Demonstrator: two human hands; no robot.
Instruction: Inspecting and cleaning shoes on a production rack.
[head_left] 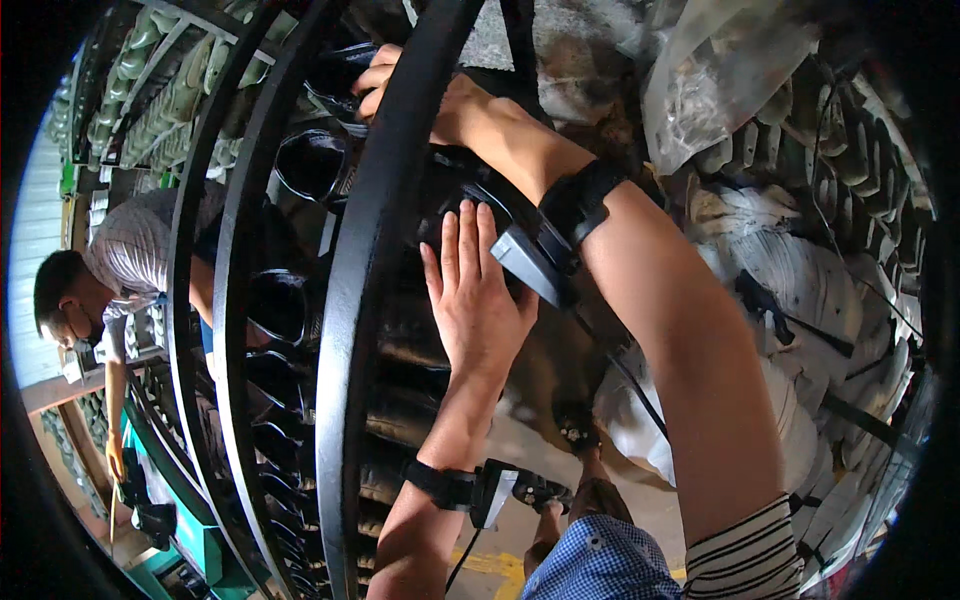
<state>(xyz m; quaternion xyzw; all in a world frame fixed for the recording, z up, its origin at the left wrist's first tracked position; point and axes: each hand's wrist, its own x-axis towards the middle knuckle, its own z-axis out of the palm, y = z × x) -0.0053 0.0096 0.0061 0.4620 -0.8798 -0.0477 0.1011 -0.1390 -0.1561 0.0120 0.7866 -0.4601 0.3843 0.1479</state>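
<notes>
Glossy black boots (pixel 312 165) with wide open tops sit in rows on a black metal rack (pixel 345 400). My left hand (pixel 475 290) lies flat, fingers stretched upward, against the dark side of a boot behind the rack's front bar. Above it, my right arm reaches across to the upper left. My right hand (pixel 450 108) is partly hidden by that bar, its fingers curled at the rim of another black boot (pixel 340 75). Both wrists carry black straps with small grey devices.
At left, beyond the bars, a masked person (pixel 150 240) bends over a teal machine (pixel 190 500). White sacks (pixel 760 300) and a clear plastic bag (pixel 725 80) fill the right side. Racks of olive boots (pixel 165 100) stand at the upper left.
</notes>
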